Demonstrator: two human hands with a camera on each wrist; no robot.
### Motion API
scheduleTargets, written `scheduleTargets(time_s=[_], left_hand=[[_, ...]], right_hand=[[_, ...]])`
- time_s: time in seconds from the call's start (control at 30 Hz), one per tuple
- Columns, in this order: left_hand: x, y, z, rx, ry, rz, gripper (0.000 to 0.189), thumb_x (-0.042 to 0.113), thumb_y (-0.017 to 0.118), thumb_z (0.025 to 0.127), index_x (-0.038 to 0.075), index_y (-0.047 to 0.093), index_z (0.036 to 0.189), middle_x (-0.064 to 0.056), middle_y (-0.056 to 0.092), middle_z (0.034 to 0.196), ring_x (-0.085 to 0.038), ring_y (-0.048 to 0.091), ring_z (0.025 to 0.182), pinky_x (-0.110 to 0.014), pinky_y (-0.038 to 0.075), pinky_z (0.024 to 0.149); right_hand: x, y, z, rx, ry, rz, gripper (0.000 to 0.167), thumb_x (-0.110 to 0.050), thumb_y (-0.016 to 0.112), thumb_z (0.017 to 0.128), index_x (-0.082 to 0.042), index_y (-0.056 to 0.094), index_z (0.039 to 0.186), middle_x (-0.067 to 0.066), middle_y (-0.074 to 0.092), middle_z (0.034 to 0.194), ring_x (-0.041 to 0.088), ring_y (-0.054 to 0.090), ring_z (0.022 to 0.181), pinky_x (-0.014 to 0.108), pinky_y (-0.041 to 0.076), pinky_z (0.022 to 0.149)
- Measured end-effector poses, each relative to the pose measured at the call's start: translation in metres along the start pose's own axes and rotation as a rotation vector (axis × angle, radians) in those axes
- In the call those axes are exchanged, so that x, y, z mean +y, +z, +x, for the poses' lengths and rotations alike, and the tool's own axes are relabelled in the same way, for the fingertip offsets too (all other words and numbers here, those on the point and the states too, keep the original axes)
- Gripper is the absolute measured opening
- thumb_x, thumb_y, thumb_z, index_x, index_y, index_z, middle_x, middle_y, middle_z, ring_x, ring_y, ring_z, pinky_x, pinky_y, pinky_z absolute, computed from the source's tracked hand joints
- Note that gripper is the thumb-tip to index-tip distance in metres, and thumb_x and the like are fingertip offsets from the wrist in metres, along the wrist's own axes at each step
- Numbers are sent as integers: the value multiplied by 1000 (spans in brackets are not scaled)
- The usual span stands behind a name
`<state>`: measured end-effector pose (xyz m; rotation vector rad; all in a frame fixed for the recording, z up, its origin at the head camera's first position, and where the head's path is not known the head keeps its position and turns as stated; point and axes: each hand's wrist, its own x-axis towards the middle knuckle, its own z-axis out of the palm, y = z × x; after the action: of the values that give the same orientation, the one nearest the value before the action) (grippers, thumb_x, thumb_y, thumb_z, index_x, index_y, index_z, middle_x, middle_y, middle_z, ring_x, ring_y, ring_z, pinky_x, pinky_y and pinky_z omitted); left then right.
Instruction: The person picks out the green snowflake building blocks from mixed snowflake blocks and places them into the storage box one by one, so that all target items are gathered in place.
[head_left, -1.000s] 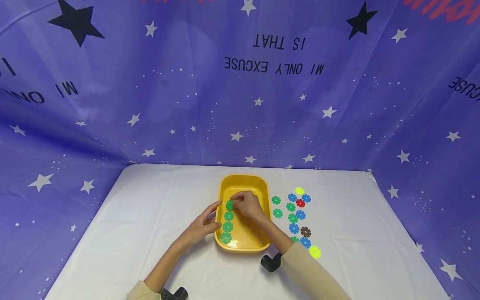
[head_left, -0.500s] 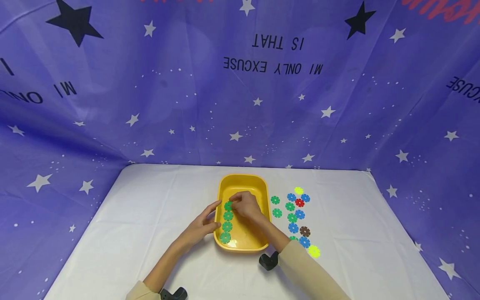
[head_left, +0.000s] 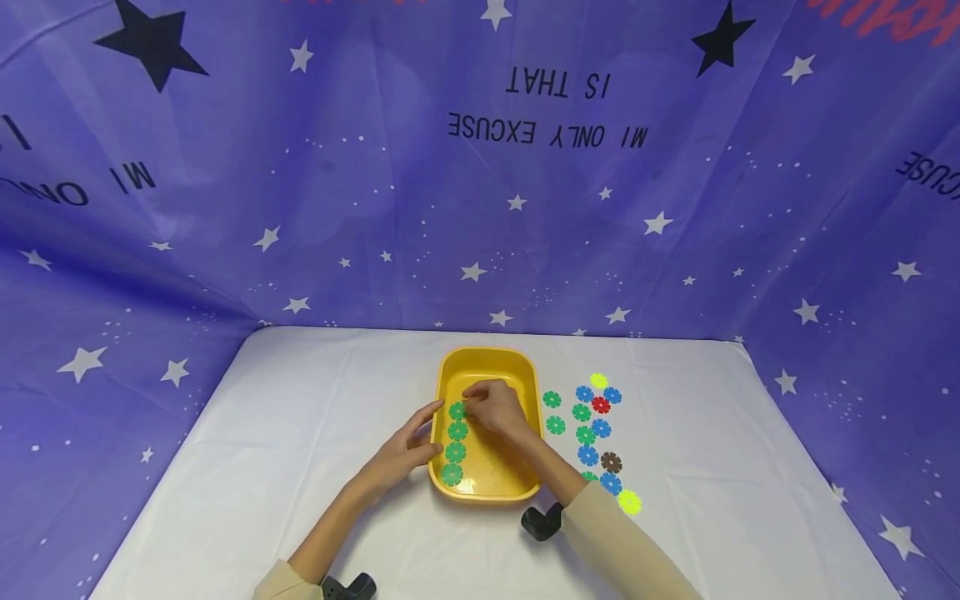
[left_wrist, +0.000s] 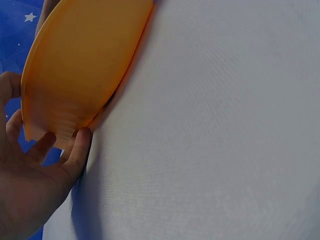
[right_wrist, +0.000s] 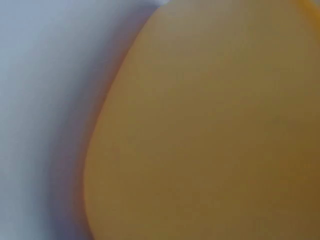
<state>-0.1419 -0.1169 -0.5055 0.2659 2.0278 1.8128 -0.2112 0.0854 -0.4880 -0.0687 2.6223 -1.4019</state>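
Tray (head_left: 495, 477) holds four green discs (head_left: 455, 452), my right hand (head_left: 497, 408) at the farthest

With 12 o'clock pointing straight away from me, the yellow tray sits on the white surface (head_left: 720, 467) before me. Its four discs form a column along the left side, from about 10 o'clock round to 7. My right hand reaches inside, fingers bent down at the column's far disc (head_left: 457, 411) and covering its right edge; I cannot tell whether finger and thumb are together on it. My left hand (head_left: 400, 457) is at the tray's 8 to 9 o'clock side, fingers apart, touching its edge and outer wall.

Outside the tray, between 2 and 4 o'clock, loose discs lie on the surface. A red disc (head_left: 601, 405) is just short of 3, a brown disc (head_left: 611, 462) just past it. Yellow discs (head_left: 630, 503) mark both ends of the group, with blue discs (head_left: 601, 429) and more green ones between; my right sleeve (head_left: 626, 546) partly hides one green. Purple starry cloth (head_left: 420, 250) hangs at 12.
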Motion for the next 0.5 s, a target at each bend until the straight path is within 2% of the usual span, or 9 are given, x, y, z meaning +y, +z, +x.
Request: scheduleTargets(time_s=[0.1,0.27,0.5], left_hand=[[0,0,0,0,6,5,73,19,63,92,22,30,158,-15,20,163,-33,51,129,-44,47,100],[0,1,0,8,3,17,73,20,63,92,23,31,158,-14,22,163,-33,52,128,-43,47,99],[-2,1,1,23,-5,26,72,19,63,92,23,32,157,-14,23,162,-32,53,126,-43,48,98]], right_hand=[[-3,-10,-5,4,-32,1,17,-6,71,88,-3,76,104,2,71,88,17,61,75,25,51,63],[-7,-33,-15,19,-68,63,19,-7,71,91,-2,74,109,2,72,93,18,65,83,28,55,70],[6,-76,-32,82,-43,193,23,-4,68,93,4,70,114,9,70,97,35,69,91,33,58,78]])
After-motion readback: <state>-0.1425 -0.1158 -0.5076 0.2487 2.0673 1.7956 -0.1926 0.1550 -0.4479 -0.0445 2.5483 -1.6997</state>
